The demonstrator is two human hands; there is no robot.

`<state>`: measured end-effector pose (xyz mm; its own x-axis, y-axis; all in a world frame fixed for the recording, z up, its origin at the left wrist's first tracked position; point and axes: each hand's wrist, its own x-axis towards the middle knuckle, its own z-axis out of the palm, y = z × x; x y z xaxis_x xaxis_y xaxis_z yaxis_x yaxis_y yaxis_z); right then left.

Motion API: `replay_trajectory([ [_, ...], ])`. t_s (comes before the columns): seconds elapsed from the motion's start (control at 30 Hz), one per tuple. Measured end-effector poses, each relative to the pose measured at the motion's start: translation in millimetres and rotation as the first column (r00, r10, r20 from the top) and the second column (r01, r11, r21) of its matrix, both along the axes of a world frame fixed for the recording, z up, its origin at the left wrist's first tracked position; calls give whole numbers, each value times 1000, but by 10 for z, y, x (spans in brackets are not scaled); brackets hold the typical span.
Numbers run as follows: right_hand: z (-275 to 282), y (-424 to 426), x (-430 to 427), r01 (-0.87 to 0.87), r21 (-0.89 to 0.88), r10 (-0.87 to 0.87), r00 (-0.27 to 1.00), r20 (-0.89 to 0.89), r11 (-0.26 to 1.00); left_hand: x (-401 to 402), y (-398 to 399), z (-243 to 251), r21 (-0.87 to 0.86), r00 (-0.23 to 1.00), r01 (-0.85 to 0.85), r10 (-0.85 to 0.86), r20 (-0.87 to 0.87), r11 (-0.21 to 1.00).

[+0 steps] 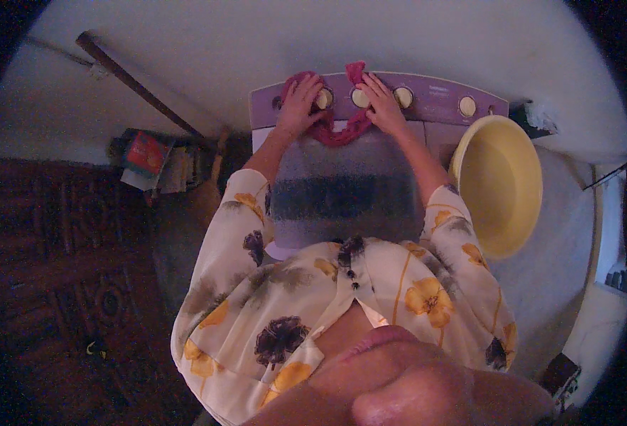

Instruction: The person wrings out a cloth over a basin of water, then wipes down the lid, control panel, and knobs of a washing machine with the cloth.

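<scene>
A pink-red cloth (340, 134) lies across the purple control panel (425, 106) of a washing machine, sagging in a loop onto the top just in front. My left hand (301, 104) presses one bunched end against the panel's left part, beside a cream knob (324, 99). Over the middle, my right hand (381, 101) has hold of another part of the cloth, and a tuft sticks up above the fingers. That hand partly covers a second cream knob (360, 98). A third knob (403, 97) is just right of it.
A yellow plastic basin (497, 186) stands tilted at the machine's right side. Farther along the panel is another knob (467, 106). Books or papers (148, 157) are stacked at left, near a dark pole (137, 82) against the wall. A dark carved wooden surface (79, 255) fills the lower left.
</scene>
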<state>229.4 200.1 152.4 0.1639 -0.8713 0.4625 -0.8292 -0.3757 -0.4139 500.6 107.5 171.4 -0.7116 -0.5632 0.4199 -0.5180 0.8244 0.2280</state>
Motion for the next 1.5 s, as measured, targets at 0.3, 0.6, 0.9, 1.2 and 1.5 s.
replay_trajectory([
  [0.3, -642, 578, 293, 403, -14, -394, 901, 179, 915, -269, 933, -473, -6, 878, -477, 476, -59, 879],
  [0.6, -33, 167, 165, 157, -92, -152, 987, 53, 983, -86, 468, -105, -66, 941, -337, 338, 12, 939],
  [0.9, -486, 447, 261, 380, -126, -371, 924, 87, 916, -201, 802, -390, -57, 896, -443, 443, -17, 895],
  [1.2, -298, 386, 130, 312, -117, -315, 949, -1, 943, -91, 698, -163, -28, 930, -366, 367, 2, 930],
  [1.5, -208, 308, 2, 321, -40, -323, 945, -46, 946, -115, 446, -157, -38, 969, -244, 245, 19, 969],
])
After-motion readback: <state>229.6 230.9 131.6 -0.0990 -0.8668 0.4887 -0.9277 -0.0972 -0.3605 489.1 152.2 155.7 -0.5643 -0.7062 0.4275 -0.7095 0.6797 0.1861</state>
